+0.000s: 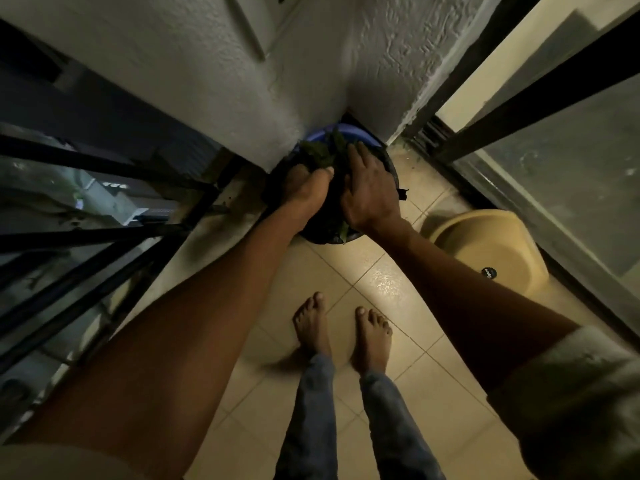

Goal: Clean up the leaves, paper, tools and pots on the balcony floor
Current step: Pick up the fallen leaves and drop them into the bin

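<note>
A clump of green leaves (320, 152) is pressed down into a black-lined bin (391, 168) set in the wall corner on the tiled floor (374, 282); a blue rim (341, 129) is seen behind it, and most of the bin is hidden by the two hands. The left hand (306, 188) is laid on the leaves with fingers curled into them, though whether any are gripped cannot be told. The right hand (369, 192) is laid flat, fingers straight and slightly apart. One beige tub (491, 247) is leaned just beside the bin, and two bare feet (341, 332) are seen below.
</note>
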